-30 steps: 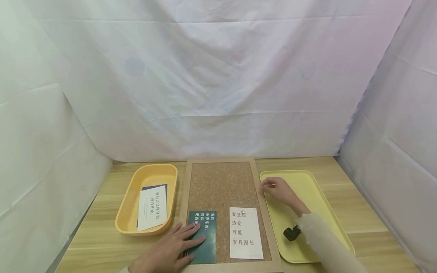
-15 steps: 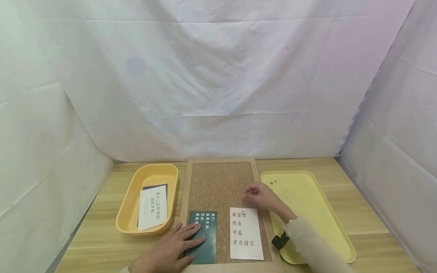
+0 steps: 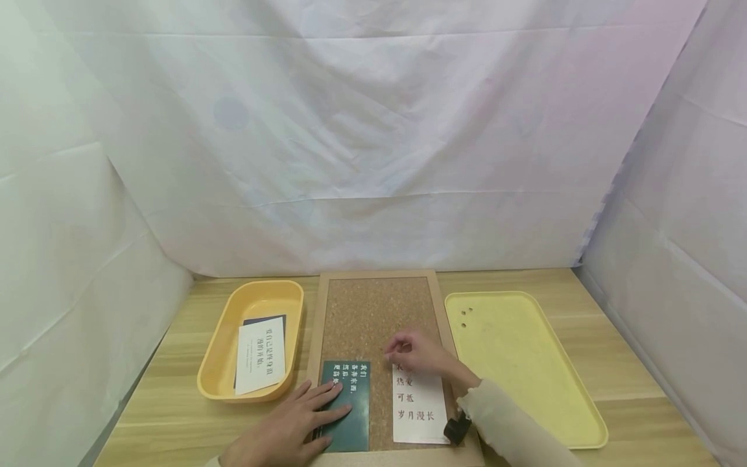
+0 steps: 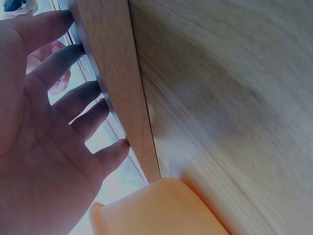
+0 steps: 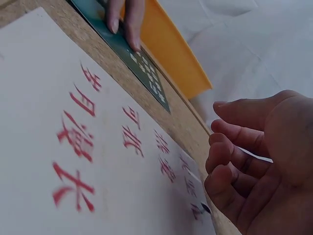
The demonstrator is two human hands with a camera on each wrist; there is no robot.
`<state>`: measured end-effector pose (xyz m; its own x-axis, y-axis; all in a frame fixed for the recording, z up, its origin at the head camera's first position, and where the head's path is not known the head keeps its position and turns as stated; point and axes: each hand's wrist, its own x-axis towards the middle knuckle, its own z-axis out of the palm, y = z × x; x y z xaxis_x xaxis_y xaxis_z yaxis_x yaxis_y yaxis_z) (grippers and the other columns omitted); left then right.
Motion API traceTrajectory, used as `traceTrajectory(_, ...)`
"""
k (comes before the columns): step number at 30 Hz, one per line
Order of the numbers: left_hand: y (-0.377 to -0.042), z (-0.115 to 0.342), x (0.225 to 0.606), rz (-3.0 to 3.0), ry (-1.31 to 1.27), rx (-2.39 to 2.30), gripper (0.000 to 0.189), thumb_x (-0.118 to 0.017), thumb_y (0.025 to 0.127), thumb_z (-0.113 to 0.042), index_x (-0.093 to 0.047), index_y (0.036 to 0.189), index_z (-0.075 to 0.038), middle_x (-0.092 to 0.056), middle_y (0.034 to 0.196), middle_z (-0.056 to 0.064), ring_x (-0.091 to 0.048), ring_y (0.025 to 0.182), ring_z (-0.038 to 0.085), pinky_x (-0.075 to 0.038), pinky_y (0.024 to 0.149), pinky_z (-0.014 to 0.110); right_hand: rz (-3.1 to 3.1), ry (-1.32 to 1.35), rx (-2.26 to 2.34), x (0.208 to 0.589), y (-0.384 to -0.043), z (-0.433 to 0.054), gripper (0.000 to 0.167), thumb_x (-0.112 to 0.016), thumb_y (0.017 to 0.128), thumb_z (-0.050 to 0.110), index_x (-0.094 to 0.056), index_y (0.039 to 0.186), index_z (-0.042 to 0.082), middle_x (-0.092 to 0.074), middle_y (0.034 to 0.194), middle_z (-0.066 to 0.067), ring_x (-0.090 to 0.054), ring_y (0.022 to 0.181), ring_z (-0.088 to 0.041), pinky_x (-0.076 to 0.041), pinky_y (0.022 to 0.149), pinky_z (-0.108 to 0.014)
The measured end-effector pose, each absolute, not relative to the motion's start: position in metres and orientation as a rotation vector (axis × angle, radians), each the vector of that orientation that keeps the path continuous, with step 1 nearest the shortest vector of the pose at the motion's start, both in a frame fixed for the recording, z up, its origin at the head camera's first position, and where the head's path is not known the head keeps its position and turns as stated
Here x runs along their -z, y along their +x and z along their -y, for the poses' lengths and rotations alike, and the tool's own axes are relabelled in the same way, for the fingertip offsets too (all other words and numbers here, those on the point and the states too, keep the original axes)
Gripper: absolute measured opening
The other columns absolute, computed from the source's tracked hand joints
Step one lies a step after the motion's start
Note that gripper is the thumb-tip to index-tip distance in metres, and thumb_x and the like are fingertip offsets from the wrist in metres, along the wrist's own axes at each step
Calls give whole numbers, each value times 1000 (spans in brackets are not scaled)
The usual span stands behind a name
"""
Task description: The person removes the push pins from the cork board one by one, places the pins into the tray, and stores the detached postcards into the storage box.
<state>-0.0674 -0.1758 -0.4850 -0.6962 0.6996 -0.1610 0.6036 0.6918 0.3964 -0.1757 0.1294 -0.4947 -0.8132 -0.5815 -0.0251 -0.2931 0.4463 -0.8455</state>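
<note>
My left hand [image 3: 286,421] lies with spread fingers on a dark green card [image 3: 357,418] with white writing, pressing it to the left side of a cork board [image 3: 379,314]. My right hand [image 3: 421,353] hangs over the board above the top of a white card [image 3: 415,431] with red writing. Its thumb and index fingertips pinch together on what looks like a small thumbtack, mostly hidden between them. In the right wrist view, another thumbtack [image 5: 206,208] sits at the top of the white card.
A yellow tray [image 3: 525,370] stands right of the board, with several small thumbtacks [image 3: 463,325] near its back left corner. On the left, an orange bin [image 3: 214,344] holds a white card [image 3: 257,363] over a dark blue one. White cloth [image 3: 373,130] hangs behind and at both sides.
My right hand has moved left from the tray's back left corner to above the white card, uncovering the thumbtacks in the tray. The left hand has stayed on the green card.
</note>
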Motion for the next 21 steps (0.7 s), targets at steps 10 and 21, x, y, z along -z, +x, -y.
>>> traceTrajectory(10, -66, 176, 484, -2613, 1054, -466, 50, -49, 101, -50, -43, 149, -36, -35, 160, 0, -32, 147, 25, -27, 114, 61, -2466, -777, 1184, 495, -168, -107, 20, -74, 89, 23, -74, 107, 14, -63, 83, 12, -55, 77, -5, -48, 69, -23)
traceTrajectory(21, -65, 176, 484, -2627, 1075, -463, 49, -48, 102, -48, -44, 149, -34, -35, 159, 1, -32, 147, 25, -27, 114, 61, -2381, -704, 1245, 505, -162, -98, 31, -74, 90, 24, -70, 119, 13, -61, 86, 9, -55, 72, -6, -48, 62, -20)
